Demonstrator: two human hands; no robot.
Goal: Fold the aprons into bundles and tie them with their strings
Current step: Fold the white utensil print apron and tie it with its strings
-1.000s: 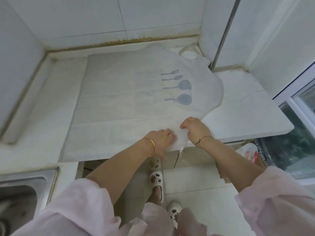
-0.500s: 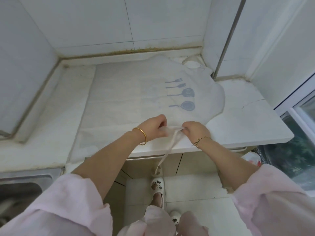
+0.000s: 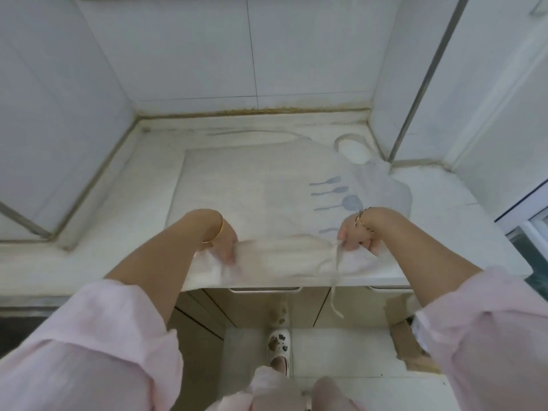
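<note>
Seemingly left hand (image 3: 226, 242), right hand (image 3: 355, 236) grip apron (image 3: 252, 185), string (image 3: 334, 295) crossing cabinet (image 3: 255, 307)

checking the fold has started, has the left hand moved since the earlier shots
Yes. The left hand, gripping the apron, has slid left along the countertop edge, from above the drawer handle to its left end.

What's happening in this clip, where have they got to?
A person stands at a white counter with a pale apron spread flat on it, utensil print facing up. The left hand and right hand each grip the apron's near edge, set apart, with that edge raised as if to begin a fold. A string dangles over the counter's front by the right hand. Nothing is bundled or tied yet.
</note>
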